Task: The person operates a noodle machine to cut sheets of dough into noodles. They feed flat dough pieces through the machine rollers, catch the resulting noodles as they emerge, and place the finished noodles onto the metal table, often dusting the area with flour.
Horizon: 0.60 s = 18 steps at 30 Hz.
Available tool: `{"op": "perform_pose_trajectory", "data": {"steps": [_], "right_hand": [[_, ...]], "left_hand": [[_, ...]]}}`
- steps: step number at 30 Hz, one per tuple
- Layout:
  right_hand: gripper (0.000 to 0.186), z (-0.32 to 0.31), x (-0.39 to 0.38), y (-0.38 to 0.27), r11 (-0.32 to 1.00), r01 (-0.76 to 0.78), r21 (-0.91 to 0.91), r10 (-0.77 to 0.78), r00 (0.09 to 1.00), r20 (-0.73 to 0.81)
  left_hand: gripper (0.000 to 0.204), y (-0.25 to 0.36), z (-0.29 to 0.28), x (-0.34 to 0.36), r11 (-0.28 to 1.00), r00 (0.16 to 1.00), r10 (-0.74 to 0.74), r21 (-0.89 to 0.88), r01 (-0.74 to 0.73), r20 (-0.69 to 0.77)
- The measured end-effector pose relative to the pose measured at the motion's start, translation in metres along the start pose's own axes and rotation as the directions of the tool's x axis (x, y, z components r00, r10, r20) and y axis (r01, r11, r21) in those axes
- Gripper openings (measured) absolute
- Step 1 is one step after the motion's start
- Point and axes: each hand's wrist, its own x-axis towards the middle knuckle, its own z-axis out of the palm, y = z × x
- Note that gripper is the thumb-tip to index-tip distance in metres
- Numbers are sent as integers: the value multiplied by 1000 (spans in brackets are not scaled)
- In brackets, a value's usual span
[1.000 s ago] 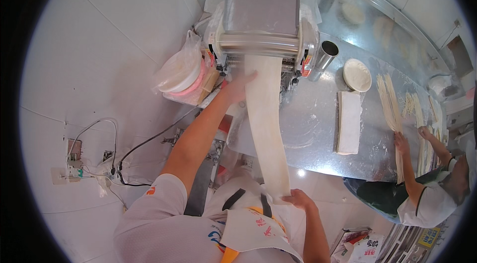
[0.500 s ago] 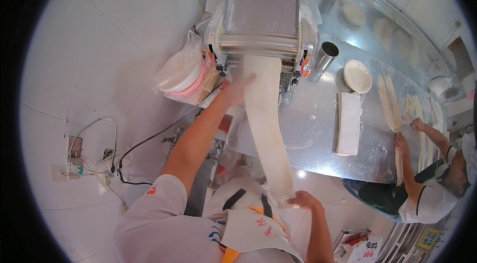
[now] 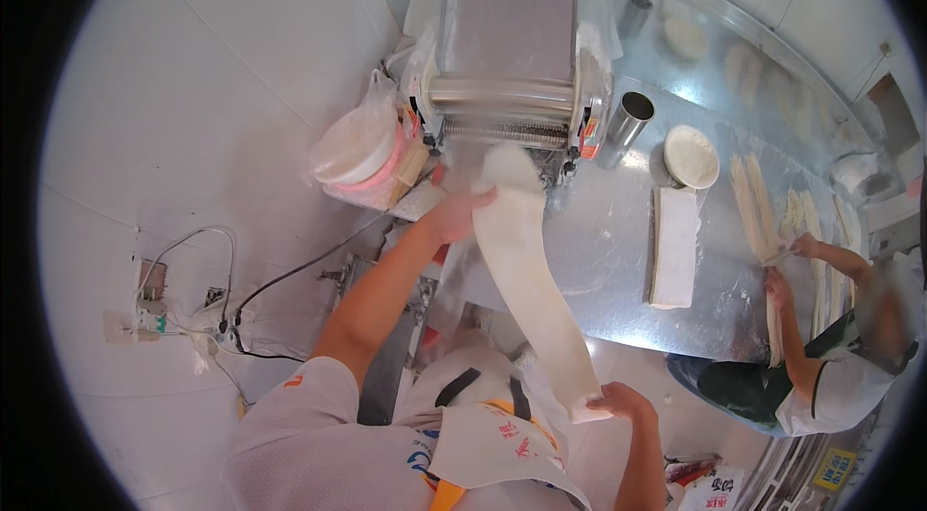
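A long pale dough sheet (image 3: 530,279) runs diagonally from just below the rollers of a steel rolling machine (image 3: 501,96), where its top end is loose and folded over, down toward my right. My left hand (image 3: 462,212) is closed on the sheet's upper left edge, its fingertips slightly blurred. My right hand (image 3: 617,399) pinches the bottom end of the sheet beside the apron on my body.
A steel table (image 3: 603,241) holds a steel cylinder (image 3: 633,117), bowl (image 3: 690,155), stacked dough strip (image 3: 674,245) and noodles (image 3: 758,202). A co-worker (image 3: 839,376) handles noodles at right. Bagged basins (image 3: 357,149) sit left of the machine; cables (image 3: 266,289) run along the wall.
The sheet's upper end has left the rollers and dropped below them. My left hand has moved down with it, and my right hand has moved down and to the right, drawing the sheet along.
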Motion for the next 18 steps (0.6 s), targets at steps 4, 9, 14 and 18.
{"op": "perform_pose_trajectory", "data": {"steps": [4, 9, 14, 18], "right_hand": [[48, -14, -24, -2, 997, 46, -55, -46, 999, -5], [49, -45, -42, -4, 993, 116, -29, -115, 993, 37], [36, -77, -72, -101, 855, 482, 192, -448, 872, -194], [28, -119, -91, -239, 769, 621, 151, -535, 754, -381]], "left_hand": [[42, 14, 20, -36, 998, 999, 43, 36, -44, 6], [47, 134, 139, -95, 783, 878, 427, 574, -240, -215], [37, 331, 217, -122, 565, 663, 722, 384, -731, 198], [41, 503, 296, -109, 426, 603, 659, 438, -792, 449]]}}
